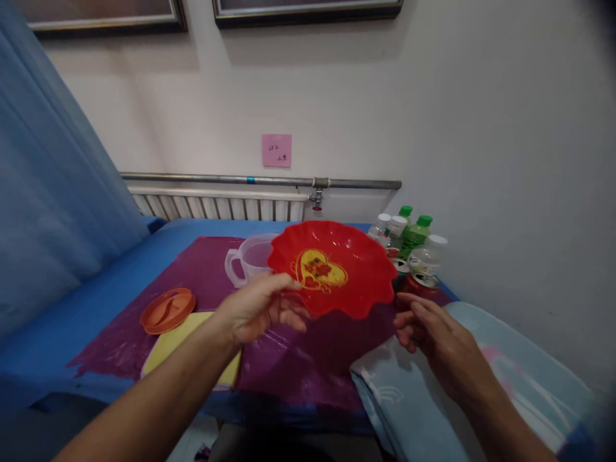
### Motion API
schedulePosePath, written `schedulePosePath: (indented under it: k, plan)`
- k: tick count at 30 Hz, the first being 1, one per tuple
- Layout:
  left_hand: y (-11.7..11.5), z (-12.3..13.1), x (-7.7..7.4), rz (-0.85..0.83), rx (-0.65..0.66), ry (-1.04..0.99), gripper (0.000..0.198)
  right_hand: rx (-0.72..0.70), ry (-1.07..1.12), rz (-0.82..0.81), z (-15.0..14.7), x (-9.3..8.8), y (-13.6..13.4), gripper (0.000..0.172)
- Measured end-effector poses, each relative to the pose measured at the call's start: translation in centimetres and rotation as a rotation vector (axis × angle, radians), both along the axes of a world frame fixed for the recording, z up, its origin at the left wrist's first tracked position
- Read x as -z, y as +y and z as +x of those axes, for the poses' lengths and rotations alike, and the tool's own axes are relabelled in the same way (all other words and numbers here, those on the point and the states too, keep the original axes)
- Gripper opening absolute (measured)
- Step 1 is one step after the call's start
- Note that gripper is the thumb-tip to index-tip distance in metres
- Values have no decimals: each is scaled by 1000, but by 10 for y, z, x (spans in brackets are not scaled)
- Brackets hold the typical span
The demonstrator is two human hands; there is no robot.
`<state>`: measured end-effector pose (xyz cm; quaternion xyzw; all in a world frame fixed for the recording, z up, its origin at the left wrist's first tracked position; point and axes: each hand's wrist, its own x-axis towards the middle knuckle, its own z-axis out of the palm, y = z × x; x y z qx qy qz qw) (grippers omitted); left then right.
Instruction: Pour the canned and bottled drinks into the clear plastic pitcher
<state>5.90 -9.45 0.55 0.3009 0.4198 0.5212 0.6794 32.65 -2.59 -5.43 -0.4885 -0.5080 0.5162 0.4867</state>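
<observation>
A red plate (pixel 363 263) with a wavy rim and a yellow heart print is tilted toward me above the table. My left hand (pixel 267 308) grips its near left edge, thumb on the upper face and fingers beneath. My right hand (pixel 428 333) is off the plate's right side, fingers loosely curled and apart, with nothing seen in it. Behind the plate on the left stands a translucent plastic jug (pixel 255 256), partly covered by the plate. An orange dish (pixel 168 311) lies left of my left forearm, beside a yellow cloth or pad (pixel 192 340).
Several bottles (pixel 418 234) and cans (pixel 421 282) stand at the back right by the wall. A light blue folded cloth (pixel 409 391) lies at the right front. Purple sheeting (pixel 298 359) covers part of the blue table cover (pixel 192 228). A blue curtain (pixel 52 160) hangs at left.
</observation>
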Motion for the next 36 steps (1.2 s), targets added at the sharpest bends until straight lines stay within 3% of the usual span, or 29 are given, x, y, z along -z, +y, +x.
schedulePosePath:
  k: [4, 9, 20, 27, 33, 36]
  plan:
    - [14, -40, -32, 60, -174, 201, 6, -22, 23, -40, -12, 14, -7, 57]
    - [36, -76, -40, 68, -461, 350, 7, -74, 29, -52, -19, 32, -10, 51]
    - [60, -100, -19, 205, -689, 590, 12, -90, -9, -46, -18, 52, 1, 45]
    - [71, -102, -3, 313, -795, 696, 19, -97, -92, -40, -23, 48, -3, 44]
    - [66, -96, 19, 433, -931, 801, 5, -70, -173, -43, -24, 46, -1, 44]
    - [65, -95, 32, 487, -980, 795, 10, -75, -204, -39, -25, 50, 2, 44]
